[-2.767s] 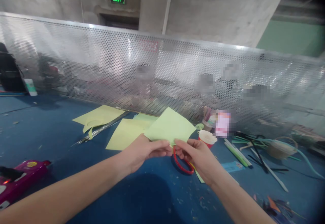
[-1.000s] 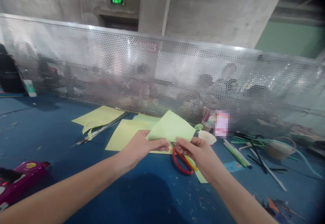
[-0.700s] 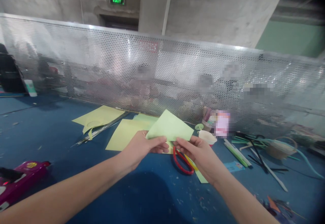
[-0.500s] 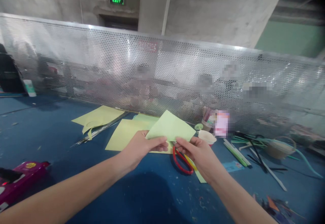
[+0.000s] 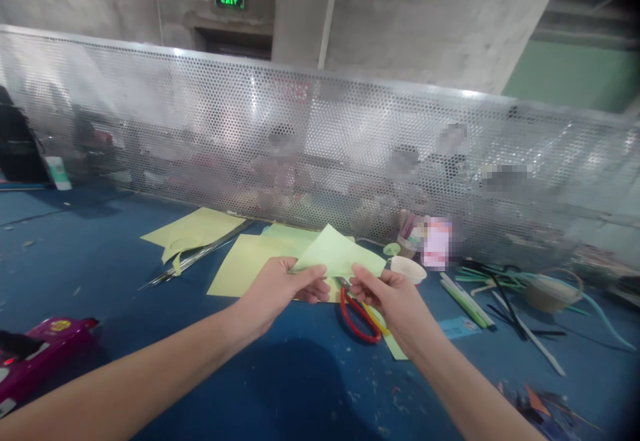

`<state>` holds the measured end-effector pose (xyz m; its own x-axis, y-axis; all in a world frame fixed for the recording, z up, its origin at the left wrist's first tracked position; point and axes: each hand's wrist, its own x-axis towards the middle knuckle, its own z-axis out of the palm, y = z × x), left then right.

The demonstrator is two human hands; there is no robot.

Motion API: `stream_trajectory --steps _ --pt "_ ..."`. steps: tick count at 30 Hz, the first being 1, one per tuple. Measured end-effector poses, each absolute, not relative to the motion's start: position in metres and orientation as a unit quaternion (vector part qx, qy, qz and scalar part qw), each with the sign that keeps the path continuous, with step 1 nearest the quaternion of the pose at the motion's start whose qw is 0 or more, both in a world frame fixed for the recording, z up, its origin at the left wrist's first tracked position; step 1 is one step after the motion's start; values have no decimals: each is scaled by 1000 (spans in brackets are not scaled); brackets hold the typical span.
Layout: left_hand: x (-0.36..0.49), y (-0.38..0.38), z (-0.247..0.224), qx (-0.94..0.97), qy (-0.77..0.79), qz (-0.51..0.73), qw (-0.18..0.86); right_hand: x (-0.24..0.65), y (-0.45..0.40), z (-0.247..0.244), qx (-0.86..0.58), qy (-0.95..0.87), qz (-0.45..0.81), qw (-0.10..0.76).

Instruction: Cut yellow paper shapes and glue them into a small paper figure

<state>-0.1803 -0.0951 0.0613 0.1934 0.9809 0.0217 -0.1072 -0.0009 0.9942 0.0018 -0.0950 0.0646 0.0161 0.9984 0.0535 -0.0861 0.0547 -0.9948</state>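
A pale green sheet of paper (image 5: 336,254), pointed at the top, is held above the blue table between both hands. My left hand (image 5: 295,282) pinches its lower left edge, thumb on the near side. At the lower right edge, my right hand (image 5: 381,289) grips it the same way. Just below the paper lie scissors with red handles (image 5: 359,320), partly hidden by my right hand. Something yellow (image 5: 376,321) shows beside them. Yellow paper (image 5: 237,264) is spread on the table behind my left hand.
Another yellow sheet (image 5: 200,228) with a cut strip lies further left by thin metallic rods (image 5: 200,258). A white bowl (image 5: 407,270), green markers (image 5: 467,304) and a small basket (image 5: 550,294) are right. A purple power strip (image 5: 50,354) sits left. Perforated metal screen (image 5: 225,134) stands behind.
The paper's top point has dropped lower, so the sheet looks flatter and more tilted. My right thumb has shifted slightly right and up; both hands keep their hold.
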Motion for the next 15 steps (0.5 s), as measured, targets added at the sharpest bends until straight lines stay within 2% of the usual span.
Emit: stream_trajectory --steps 5,15 --pt "-182 -93 60 507 409 484 585 2 -94 66 -440 -456 566 527" --pt "-185 -92 65 546 370 474 583 4 -91 65 -465 -471 524 536"
